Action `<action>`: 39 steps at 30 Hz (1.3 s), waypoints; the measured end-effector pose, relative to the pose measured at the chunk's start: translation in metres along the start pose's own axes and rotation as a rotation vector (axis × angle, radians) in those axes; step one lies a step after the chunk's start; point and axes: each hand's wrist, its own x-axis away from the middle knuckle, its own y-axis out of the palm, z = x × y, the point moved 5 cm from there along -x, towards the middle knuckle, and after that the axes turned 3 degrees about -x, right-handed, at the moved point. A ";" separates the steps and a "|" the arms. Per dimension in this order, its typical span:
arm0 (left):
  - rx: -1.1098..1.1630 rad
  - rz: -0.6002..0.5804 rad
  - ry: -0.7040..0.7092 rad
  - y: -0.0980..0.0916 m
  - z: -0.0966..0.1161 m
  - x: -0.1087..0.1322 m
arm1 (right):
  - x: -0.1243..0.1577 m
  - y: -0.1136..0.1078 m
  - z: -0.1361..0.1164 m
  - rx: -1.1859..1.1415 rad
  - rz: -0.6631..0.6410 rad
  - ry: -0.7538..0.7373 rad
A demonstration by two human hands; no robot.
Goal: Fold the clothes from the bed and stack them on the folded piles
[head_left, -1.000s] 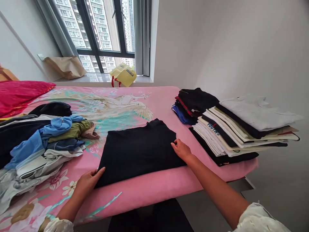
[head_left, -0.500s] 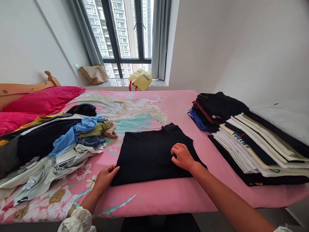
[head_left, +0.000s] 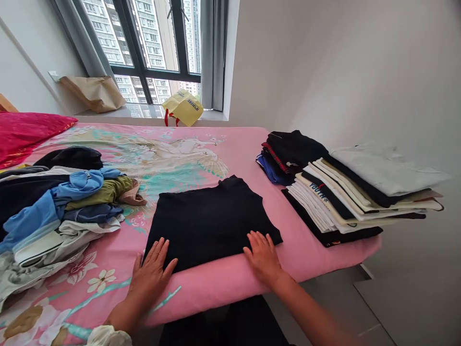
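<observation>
A black folded garment [head_left: 209, 221], perhaps a shirt, lies flat on the pink bedspread [head_left: 212, 288] in front of me. My left hand [head_left: 153, 266] rests palm down with fingers spread on its lower left corner. On its lower right edge lies my right hand [head_left: 262, 254], also flat, fingers stretched out. Neither hand grips the cloth. A small collar-like bump shows at the garment's far edge.
To the left is a loose heap of clothes [head_left: 90, 190]. On the right stand a stack of folded clothes [head_left: 345, 197] and a smaller dark stack [head_left: 295, 149]. A yellow bag [head_left: 185, 108] and a brown paper bag [head_left: 95, 93] sit at the window.
My left hand has gone from holding the garment's left edge to lying flat on its corner. My right hand has uncurled and moved to the near edge. The view has turned right.
</observation>
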 end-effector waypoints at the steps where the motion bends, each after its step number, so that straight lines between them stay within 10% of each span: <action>1: -0.028 -0.021 -0.063 0.004 -0.007 0.001 | 0.003 -0.005 0.019 0.027 0.031 0.084; 5: 0.019 0.097 0.036 -0.004 0.007 -0.007 | 0.004 -0.035 0.078 0.051 0.150 0.252; 9: 0.223 0.122 0.388 -0.023 0.087 -0.025 | -0.002 -0.039 0.103 0.034 0.050 0.384; 14: 0.192 0.045 0.191 -0.027 0.164 -0.071 | -0.004 -0.033 0.107 -0.079 0.099 0.455; 19: 0.236 -0.019 0.196 -0.008 0.192 -0.099 | 0.004 -0.029 0.114 -0.306 0.244 0.417; 28: 0.291 0.439 0.361 -0.009 0.183 -0.073 | 0.004 -0.052 0.089 -0.193 0.368 0.229; 33: 0.182 0.318 0.531 -0.011 0.177 -0.044 | -0.015 -0.038 0.016 -0.256 0.176 -0.134; 39: -0.093 0.129 0.022 0.017 0.057 -0.008 | -0.013 0.000 0.065 -0.112 0.059 0.069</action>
